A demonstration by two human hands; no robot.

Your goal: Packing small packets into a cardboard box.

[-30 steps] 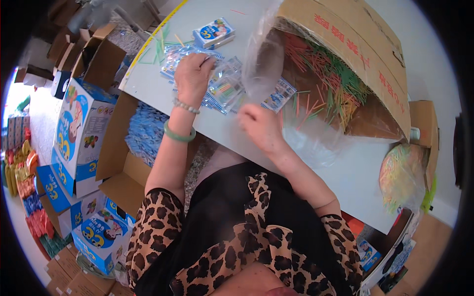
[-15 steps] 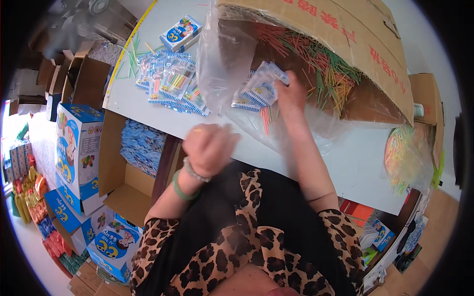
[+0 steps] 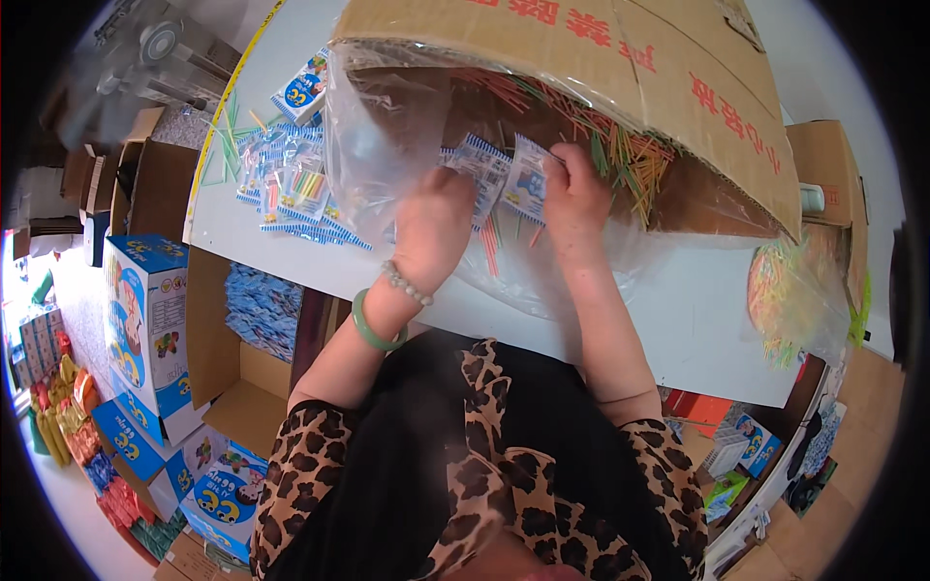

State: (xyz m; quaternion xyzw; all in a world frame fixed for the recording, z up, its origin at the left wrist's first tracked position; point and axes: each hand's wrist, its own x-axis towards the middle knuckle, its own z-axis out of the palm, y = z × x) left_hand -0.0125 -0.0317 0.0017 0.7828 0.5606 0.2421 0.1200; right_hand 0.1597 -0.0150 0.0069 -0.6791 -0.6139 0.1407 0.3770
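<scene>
Nearest the body: the counter (image 3: 678, 320), white, its near edge running from lower right up toward the left. A strip of bare surface lies between that edge and the big cardboard box (image 3: 601, 68), narrow in front of the hands and wider to the right of them.

Two hands at work, both at the mouth of the box. Left hand (image 3: 433, 228) is curled, fingers closed on a small printed packet (image 3: 481, 167); two bracelets on that wrist, one green, one beaded. Right hand (image 3: 573, 198) is closed on a second packet (image 3: 528, 179), thumb over its lower edge. The two packets sit side by side, touching, just inside the box opening. Each is a short rectangle, long axis running away from the body into the box, top edges pointing at the box's inside.

Clear plastic liner (image 3: 378, 145) hangs out of the box over the counter, under and around both hands. Inside the box, behind the packets: a heap of thin coloured sticks (image 3: 620, 145), too many to count, lying mostly crosswise. A few sticks lie loose on the liner below the hands.

Left of the box: a spread of packets (image 3: 291, 184) on the counter, overlapping, count unclear. Right of the box, at the counter's end: one bag of pale sticks (image 3: 790, 295).
</scene>
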